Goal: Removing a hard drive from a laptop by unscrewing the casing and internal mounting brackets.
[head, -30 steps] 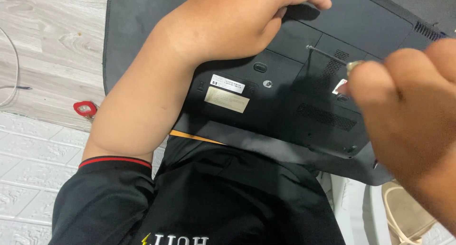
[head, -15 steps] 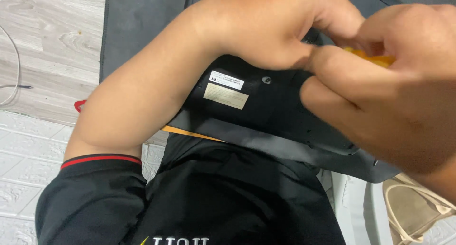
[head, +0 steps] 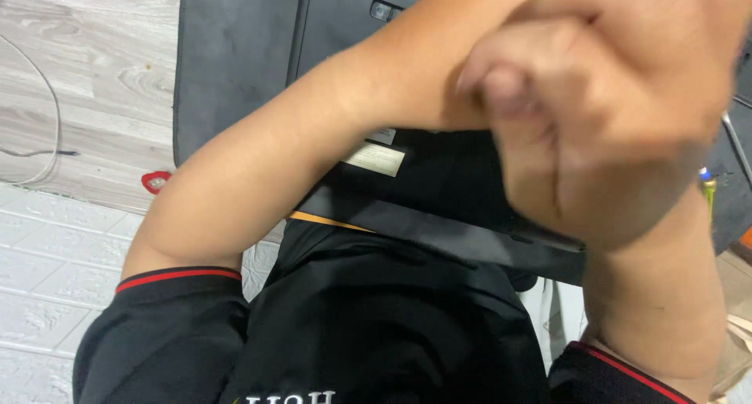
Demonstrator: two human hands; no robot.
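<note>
A black laptop point(head: 439, 185) lies bottom up on a dark grey mat point(head: 235, 67), with a pale label point(head: 374, 159) on its underside. My left forearm crosses over it from the lower left to the upper right. My left hand point(head: 548, 5) is mostly hidden behind my right hand. My right hand point(head: 603, 122) is close to the camera and blurred, its fingers curled over the laptop's right part. What either hand holds cannot be made out. A thin metal shaft point(head: 736, 149) and a small yellow and blue tool end point(head: 707, 186) show at the right edge.
The mat lies on a pale wood-look floor point(head: 86, 75). A white cable point(head: 43, 114) and a small red object point(head: 156, 181) lie left of the mat. White patterned flooring point(head: 55, 255) is at the lower left. My black shirt with red-trimmed sleeves fills the bottom.
My right hand has moved up and left over my left hand and now hides it. The yellow tool handle seen half a second ago is no longer between the fingers in view.
</note>
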